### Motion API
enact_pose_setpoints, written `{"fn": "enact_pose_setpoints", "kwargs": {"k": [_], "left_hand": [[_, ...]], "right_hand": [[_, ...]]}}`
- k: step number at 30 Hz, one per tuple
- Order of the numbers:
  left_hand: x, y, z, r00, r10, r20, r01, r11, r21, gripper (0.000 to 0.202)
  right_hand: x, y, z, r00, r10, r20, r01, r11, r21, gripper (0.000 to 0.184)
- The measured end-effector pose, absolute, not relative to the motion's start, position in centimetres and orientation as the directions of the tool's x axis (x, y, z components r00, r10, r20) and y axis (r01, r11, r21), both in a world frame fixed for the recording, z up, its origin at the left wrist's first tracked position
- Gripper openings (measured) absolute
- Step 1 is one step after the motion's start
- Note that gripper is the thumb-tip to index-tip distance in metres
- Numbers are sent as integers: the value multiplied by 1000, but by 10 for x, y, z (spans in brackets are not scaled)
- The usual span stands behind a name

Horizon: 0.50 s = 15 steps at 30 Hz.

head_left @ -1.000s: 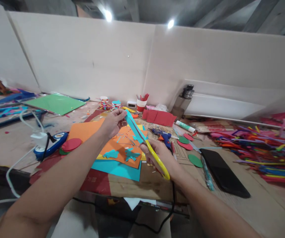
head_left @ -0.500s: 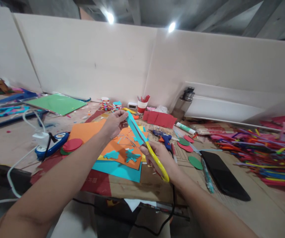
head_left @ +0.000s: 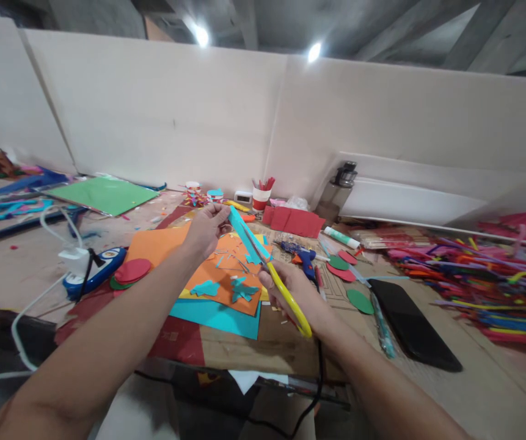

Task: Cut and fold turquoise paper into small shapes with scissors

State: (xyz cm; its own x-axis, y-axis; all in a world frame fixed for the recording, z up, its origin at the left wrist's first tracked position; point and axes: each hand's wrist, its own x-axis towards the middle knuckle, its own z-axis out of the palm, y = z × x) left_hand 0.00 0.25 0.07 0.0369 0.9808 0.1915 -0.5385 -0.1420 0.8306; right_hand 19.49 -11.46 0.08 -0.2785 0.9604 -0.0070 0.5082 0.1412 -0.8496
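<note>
Pinched in my left hand (head_left: 208, 227) is one end of a narrow light-blue paper strip (head_left: 239, 223), held up above the work surface. My right hand (head_left: 290, 287) is closed around the yellow handles of a pair of scissors (head_left: 285, 298), whose blades lie along the strip; I cannot tell how far apart the blades are. Below the hands lie an orange sheet (head_left: 153, 239) strewn with thin paper scraps, two cut blue paper pieces, one a jagged star shape (head_left: 243, 289), and a larger blue sheet (head_left: 226, 319) underneath.
A blue glue gun (head_left: 306, 260) lies right of the scissors. A black phone (head_left: 413, 324) and many coloured pipe cleaners (head_left: 478, 275) are at the right. At the left are a blue power strip (head_left: 95, 272) and red paper circles (head_left: 132, 269). Behind stands a cup of red sticks (head_left: 261, 197).
My left hand and its end of the strip have shifted slightly left. The scissors stay almost in the same place, still along the strip.
</note>
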Motion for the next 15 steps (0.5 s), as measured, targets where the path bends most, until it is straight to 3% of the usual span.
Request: {"fn": "enact_pose_setpoints", "kwargs": {"k": [7,15], "left_hand": [[-3,6,2,-22,958,284,-504,-256,825,24],[5,-1,-2,59,971,233,-514,-171,840,25]], "right_hand": [[200,-116,7,-311,950,-26,538,154,-829,36],[199,-111,4,-286,958,8,537,167,-827,41]]}}
